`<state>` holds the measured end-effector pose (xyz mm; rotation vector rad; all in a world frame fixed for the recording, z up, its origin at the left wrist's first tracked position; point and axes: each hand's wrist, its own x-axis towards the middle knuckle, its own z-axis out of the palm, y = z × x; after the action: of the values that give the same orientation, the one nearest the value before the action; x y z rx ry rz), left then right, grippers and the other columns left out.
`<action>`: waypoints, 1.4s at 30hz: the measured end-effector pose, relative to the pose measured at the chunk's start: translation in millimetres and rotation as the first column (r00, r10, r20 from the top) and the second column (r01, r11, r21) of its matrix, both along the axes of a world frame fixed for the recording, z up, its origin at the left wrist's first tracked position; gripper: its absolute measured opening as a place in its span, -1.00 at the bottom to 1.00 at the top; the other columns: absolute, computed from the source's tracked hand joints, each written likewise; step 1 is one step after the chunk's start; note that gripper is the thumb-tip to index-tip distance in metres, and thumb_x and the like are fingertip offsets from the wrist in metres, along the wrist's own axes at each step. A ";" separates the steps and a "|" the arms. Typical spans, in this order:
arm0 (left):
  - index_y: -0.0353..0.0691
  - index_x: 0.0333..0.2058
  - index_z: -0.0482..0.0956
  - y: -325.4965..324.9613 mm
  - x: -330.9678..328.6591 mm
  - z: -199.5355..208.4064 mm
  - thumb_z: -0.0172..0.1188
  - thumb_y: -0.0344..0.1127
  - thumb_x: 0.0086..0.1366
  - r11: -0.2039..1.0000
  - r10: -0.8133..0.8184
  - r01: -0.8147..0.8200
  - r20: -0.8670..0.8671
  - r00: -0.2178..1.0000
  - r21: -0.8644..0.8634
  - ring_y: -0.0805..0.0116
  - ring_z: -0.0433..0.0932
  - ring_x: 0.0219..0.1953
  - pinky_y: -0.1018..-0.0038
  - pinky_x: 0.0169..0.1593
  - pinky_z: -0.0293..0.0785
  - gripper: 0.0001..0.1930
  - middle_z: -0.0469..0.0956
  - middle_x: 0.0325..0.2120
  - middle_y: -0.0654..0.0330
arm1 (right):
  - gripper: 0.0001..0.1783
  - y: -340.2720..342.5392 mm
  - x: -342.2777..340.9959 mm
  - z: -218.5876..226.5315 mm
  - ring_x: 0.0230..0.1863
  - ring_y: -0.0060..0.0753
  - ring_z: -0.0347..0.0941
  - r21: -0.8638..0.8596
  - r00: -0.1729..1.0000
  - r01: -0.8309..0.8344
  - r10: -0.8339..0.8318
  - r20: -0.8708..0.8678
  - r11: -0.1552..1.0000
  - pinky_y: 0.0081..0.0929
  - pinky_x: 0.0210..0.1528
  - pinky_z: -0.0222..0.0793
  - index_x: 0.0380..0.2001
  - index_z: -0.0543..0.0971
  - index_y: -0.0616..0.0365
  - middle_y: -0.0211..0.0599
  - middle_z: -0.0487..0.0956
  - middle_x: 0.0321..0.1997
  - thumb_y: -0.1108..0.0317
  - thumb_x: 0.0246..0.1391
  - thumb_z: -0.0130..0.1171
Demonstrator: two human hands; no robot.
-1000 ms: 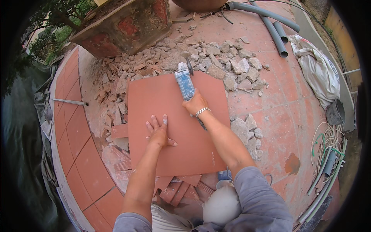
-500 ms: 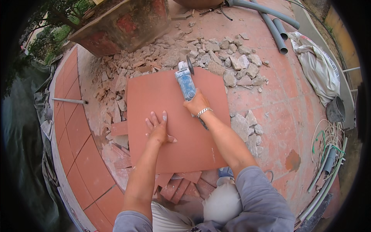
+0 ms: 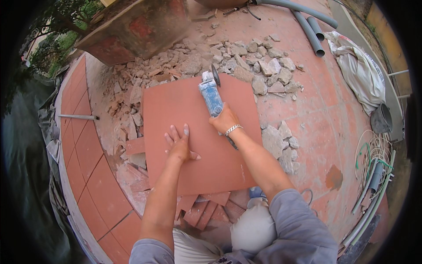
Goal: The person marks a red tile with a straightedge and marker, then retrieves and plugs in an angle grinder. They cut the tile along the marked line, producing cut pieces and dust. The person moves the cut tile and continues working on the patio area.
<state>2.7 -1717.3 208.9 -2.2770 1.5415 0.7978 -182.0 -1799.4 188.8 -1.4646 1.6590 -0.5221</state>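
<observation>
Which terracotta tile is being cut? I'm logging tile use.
The big loose square terracotta tile under the left hand; the others are laid or broken scraps.

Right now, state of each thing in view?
large red tile: flat on rubble, whole
angle grinder: disc at tile's far edge
left hand: flat on tile
right hand: gripping grinder
rubble: loose, scattered
grey pipes: lying on floor

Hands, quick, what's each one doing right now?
Left hand: open, fingers spread, pressed flat on the red tile.
Right hand: closed around the blue angle grinder.
</observation>
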 end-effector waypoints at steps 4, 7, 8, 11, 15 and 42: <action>0.36 0.52 -0.26 1.5 2.1 -3.9 0.74 -0.14 -0.33 0.999 -0.026 0.026 0.004 1.000 -0.023 -0.25 -0.49 0.54 -0.51 0.28 0.15 0.54 -0.60 0.53 0.02 | -0.31 7.2 -2.2 1.3 -0.12 0.22 0.65 0.002 1.000 0.004 -0.004 0.010 1.000 -0.08 -0.04 0.58 0.02 0.36 0.38 0.30 0.65 -0.18 0.19 -0.12 0.35; 0.29 0.52 -0.26 2.3 3.5 -6.7 0.75 -0.13 -0.37 0.997 -0.056 0.057 0.016 0.998 -0.044 -0.35 -0.46 0.52 -0.53 0.21 0.24 0.56 -0.56 0.52 -0.08 | -0.33 13.2 -5.0 5.7 -0.19 0.20 0.66 0.026 0.999 0.006 -0.007 0.034 1.000 -0.09 -0.08 0.59 0.00 0.37 0.38 0.29 0.66 -0.21 0.19 -0.11 0.34; 0.29 0.52 -0.26 1.8 3.7 -7.4 0.75 -0.13 -0.37 0.998 -0.054 0.055 0.018 0.998 -0.040 -0.35 -0.46 0.52 -0.52 0.22 0.24 0.56 -0.56 0.52 -0.07 | -0.34 15.1 -6.1 7.5 -0.21 0.19 0.67 0.032 0.999 0.006 -0.007 0.035 0.999 -0.10 -0.10 0.60 0.00 0.37 0.37 0.28 0.66 -0.21 0.19 -0.11 0.34; 0.31 0.52 -0.27 0.7 3.8 -8.6 0.75 -0.12 -0.37 0.998 -0.052 0.053 0.024 0.998 -0.031 -0.34 -0.46 0.52 -0.51 0.22 0.24 0.57 -0.57 0.52 -0.07 | -0.36 20.0 -9.0 11.9 -0.25 0.17 0.67 0.035 1.000 0.005 -0.006 0.018 0.999 -0.11 -0.13 0.61 -0.02 0.37 0.37 0.27 0.66 -0.23 0.20 -0.10 0.33; 0.33 0.52 -0.28 0.1 3.3 -8.4 0.75 -0.12 -0.37 0.999 -0.043 0.044 0.025 0.999 -0.019 -0.34 -0.46 0.52 -0.51 0.23 0.24 0.57 -0.57 0.52 -0.06 | -0.36 25.1 -11.7 12.9 -0.29 0.15 0.68 0.063 0.999 0.009 -0.012 0.049 0.998 -0.12 -0.18 0.61 -0.02 0.37 0.38 0.24 0.66 -0.26 0.20 -0.09 0.32; 0.22 0.53 -0.29 1.8 1.1 -8.2 0.76 -0.09 -0.39 0.997 -0.078 0.079 0.045 0.996 -0.024 -0.43 -0.43 0.51 -0.20 0.44 0.07 0.59 -0.52 0.52 -0.14 | -0.09 61.6 -26.5 9.8 -0.18 0.08 0.67 0.140 0.998 0.006 -0.015 0.060 0.990 -0.15 -0.13 0.59 0.26 0.27 0.39 0.17 0.66 -0.13 0.15 -0.11 0.35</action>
<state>3.7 -1715.5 200.7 -2.2215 1.6191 0.7070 -208.5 -1737.8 198.6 -1.3259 1.6230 -0.4422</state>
